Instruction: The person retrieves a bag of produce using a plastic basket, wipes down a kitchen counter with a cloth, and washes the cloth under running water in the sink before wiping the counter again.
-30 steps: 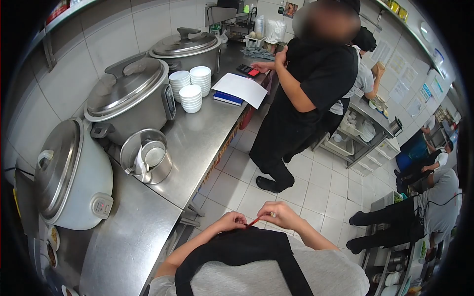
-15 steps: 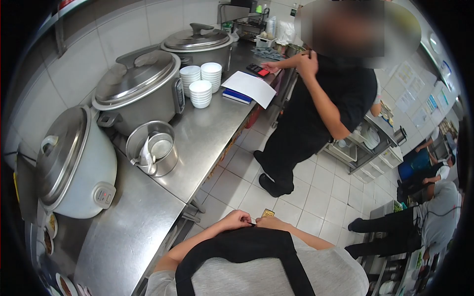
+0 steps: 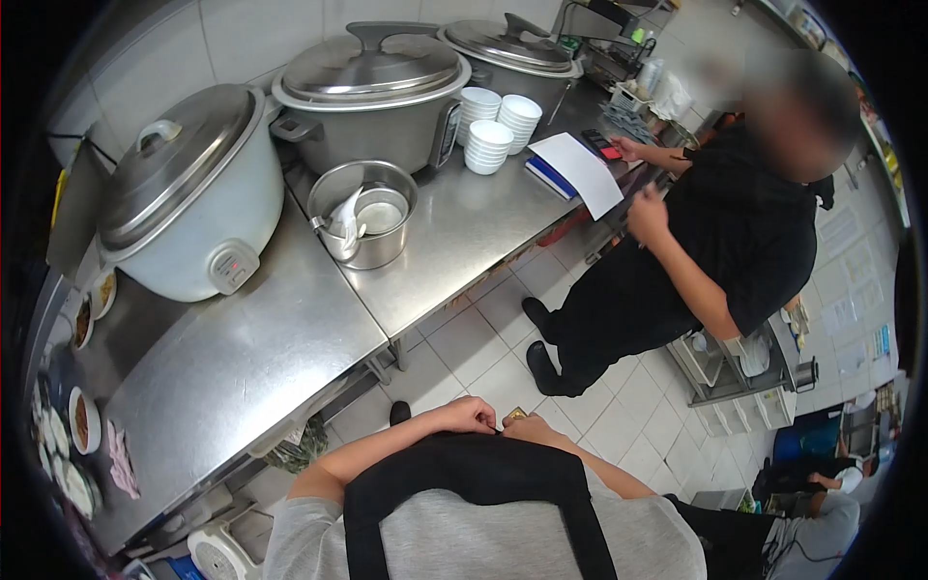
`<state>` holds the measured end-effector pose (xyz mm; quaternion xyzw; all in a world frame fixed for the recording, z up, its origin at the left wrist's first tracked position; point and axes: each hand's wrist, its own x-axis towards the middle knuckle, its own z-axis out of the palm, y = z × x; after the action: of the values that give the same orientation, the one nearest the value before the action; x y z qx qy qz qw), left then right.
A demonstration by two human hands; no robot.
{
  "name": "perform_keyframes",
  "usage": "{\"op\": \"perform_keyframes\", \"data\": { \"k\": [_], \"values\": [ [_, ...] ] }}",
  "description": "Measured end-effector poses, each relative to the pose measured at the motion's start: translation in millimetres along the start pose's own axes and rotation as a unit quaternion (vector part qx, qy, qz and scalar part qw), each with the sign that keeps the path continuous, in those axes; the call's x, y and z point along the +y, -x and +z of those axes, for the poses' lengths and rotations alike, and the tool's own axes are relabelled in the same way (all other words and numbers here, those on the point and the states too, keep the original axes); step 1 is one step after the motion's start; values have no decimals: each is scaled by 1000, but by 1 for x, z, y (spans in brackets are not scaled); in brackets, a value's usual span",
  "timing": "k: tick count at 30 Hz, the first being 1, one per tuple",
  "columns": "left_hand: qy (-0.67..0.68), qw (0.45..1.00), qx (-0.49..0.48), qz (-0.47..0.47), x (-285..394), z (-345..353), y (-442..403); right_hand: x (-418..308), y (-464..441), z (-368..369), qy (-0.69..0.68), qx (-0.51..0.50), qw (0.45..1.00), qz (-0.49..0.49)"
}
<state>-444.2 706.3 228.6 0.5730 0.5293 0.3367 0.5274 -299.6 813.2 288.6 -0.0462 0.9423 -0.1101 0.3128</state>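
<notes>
My left hand is closed in a pinch at the front edge of the black apron I wear. Close beside it, my right hand also has its fingers closed. Between them shows a small dark strip; its kind cannot be made out. A little yellow patterned piece appears just beyond my right hand, and I cannot tell whether it is touched or lies on the floor.
On the steel counter at left stand large rice cookers, a metal pot, stacked white bowls and papers. A co-worker in black stands ahead right, one hand by a red-and-black device.
My view has swung left, showing more of the counter's near end. The co-worker's raised hand has come down from the face to chest height. My hands stay together at the apron.
</notes>
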Motion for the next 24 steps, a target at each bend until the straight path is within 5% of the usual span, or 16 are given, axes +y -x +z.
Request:
{"op": "perform_keyframes", "data": {
  "k": [4,6,11,16,24],
  "values": [
    [102,994,32,0,-14,8,19,11,-9,12,24,-3,998,-51],
    [196,971,135,10,-30,12,31,8,-9,6,33,-20,998,-56],
    [231,933,261,-95,-63,24,85,10,-5,10,18,-33,995,-97],
    [362,797,446,-188,-42,38,137,13,-8,22,-52,-38,986,-152],
    [420,696,575,-89,-25,48,167,-12,-22,17,-46,-76,971,-223]
  ]
}}
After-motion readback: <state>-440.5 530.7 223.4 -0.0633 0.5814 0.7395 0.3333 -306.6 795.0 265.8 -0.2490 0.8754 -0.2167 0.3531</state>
